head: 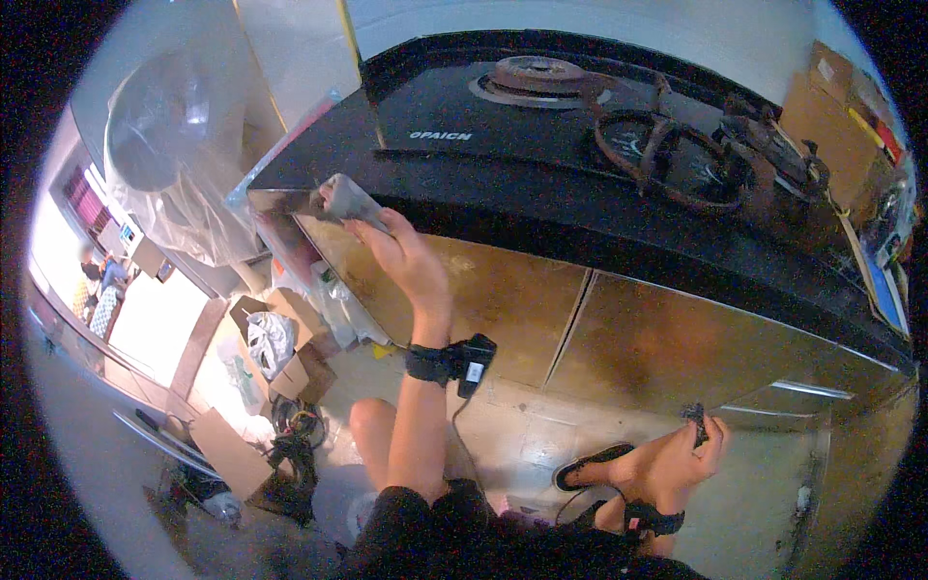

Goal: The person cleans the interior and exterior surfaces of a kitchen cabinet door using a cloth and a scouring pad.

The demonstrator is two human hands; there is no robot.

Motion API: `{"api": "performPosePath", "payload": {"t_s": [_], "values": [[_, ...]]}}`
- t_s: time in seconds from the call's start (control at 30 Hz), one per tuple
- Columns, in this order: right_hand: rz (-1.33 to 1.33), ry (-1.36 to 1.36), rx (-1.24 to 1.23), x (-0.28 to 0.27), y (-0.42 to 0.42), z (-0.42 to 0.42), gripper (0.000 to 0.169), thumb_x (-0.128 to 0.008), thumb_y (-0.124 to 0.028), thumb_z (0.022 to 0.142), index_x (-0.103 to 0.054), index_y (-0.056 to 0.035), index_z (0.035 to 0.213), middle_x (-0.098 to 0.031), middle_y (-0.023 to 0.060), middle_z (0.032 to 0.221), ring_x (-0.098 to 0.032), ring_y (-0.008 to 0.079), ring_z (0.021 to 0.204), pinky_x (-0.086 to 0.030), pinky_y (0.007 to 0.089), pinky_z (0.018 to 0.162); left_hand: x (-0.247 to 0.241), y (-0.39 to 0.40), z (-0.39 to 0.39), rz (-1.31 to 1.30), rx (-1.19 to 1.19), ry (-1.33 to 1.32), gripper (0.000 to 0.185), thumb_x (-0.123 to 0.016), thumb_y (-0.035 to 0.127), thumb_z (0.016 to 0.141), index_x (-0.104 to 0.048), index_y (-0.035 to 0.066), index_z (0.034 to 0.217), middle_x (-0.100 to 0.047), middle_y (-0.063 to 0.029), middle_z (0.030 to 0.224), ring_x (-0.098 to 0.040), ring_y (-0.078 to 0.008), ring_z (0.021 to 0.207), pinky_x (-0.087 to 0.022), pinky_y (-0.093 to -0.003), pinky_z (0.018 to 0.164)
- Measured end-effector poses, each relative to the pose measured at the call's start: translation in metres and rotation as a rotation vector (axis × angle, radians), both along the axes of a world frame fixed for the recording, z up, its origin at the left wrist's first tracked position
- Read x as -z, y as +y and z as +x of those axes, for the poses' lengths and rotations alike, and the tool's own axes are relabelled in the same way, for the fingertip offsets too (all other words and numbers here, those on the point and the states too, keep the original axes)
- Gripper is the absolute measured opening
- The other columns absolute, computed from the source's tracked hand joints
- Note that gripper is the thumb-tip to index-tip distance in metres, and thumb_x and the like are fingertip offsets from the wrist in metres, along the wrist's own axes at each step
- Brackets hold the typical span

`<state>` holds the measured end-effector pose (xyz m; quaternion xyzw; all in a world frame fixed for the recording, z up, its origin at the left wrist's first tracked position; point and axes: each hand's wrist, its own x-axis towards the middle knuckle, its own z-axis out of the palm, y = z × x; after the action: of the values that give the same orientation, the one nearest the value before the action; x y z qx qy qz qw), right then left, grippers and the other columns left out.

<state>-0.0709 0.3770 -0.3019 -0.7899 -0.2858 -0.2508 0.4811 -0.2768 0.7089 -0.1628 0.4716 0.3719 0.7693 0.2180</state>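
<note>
My left hand [406, 257] is raised at the left front corner of a black gas stove top [478, 174]. It grips a pale grey, pad-like piece [353, 198]; whether this is cloth or plastic is unclear. Lower right, my right hand [692, 457] is closed around a small dark, rough lump [696, 423], too blurred to name, in front of the brown cabinet doors [645, 333]. On the stove top are a round burner [536, 71] and rusty ring-shaped pan supports [656, 156].
Left, a plastic-wrapped round object [174, 138] stands beside the stove. An open cardboard box [290, 373] holding a white plastic bag [270, 342] sits on the floor, near tangled cables [297, 428]. Cardboard [819, 123] stands far right. A person [109, 275] appears beyond the doorway.
</note>
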Motion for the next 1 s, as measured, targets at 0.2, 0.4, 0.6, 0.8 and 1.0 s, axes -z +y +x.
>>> {"api": "performPosePath", "payload": {"t_s": [0.2, 0.4, 0.6, 0.8, 1.0], "values": [[0.094, -0.117, -0.048, 0.017, -0.019, 0.017, 0.018, -0.065, -0.008, 0.083, -0.061, -0.0005, 0.098, -0.061, 0.0169, 0.102, -0.056, 0.0334, 0.098, -0.046, 0.0445, 0.085, 0.039, -0.081, 0.113, 0.384, -0.059, 0.471, 0.074, -0.052, 0.015, 0.075, -0.025, 0.001, 0.142, -0.023, -0.0196, 0.149, -0.019, -0.0314, 0.138, -0.007, -0.0398, 0.113], [0.117, -0.302, 0.229, -0.016, -0.043, 0.022, 0.017, -0.068, -0.001, 0.079, -0.06, 0.0041, 0.092, -0.061, 0.017, 0.095, -0.057, 0.0313, 0.089, -0.048, 0.0396, 0.079, 0.032, -0.126, 0.155, 0.658, 0.203, 0.944, 0.065, -0.053, 0.014, 0.074, -0.041, 0.009, 0.138, -0.044, -0.0174, 0.138, -0.047, -0.0241, 0.121, -0.037, -0.0411, 0.095], [0.061, -0.275, 0.221, -0.012, -0.052, 0.025, 0.017, -0.067, -0.012, 0.083, -0.062, 0.0004, 0.094, -0.06, 0.0153, 0.099, -0.058, 0.0312, 0.086, -0.049, 0.0412, 0.077, 0.058, -0.04, 0.067, 0.095, -0.162, 0.407, 0.053, -0.048, 0.012, 0.089, -0.03, -0.007, 0.136, -0.041, -0.0244, 0.132, -0.046, -0.0341, 0.11, -0.035, -0.0384, 0.09], [0.043, -0.245, 0.066, -0.013, -0.039, 0.015, 0.018, -0.067, -0.007, 0.08, -0.063, -0.0009, 0.096, -0.06, 0.0151, 0.101, -0.057, 0.0303, 0.092, -0.051, 0.0365, 0.07, 0.07, -0.031, 0.079, 0.06, -0.374, 0.348, 0.053, -0.048, 0.01, 0.09, -0.029, -0.012, 0.134, -0.033, -0.028, 0.14, -0.031, -0.0393, 0.131, -0.023, -0.0418, 0.108], [0.081, -0.387, 0.278, -0.006, -0.072, 0.022, 0.018, -0.066, 0.002, 0.077, -0.062, 0.0037, 0.094, -0.059, 0.0161, 0.095, -0.056, 0.0311, 0.087, -0.048, 0.0405, 0.074, 0.062, -0.15, 0.214, 0.853, 0.217, 0.901, 0.051, -0.052, 0.018, 0.08, -0.05, 0.009, 0.131, -0.049, -0.0143, 0.131, -0.051, -0.0288, 0.113, -0.044, -0.0436, 0.091]]}}
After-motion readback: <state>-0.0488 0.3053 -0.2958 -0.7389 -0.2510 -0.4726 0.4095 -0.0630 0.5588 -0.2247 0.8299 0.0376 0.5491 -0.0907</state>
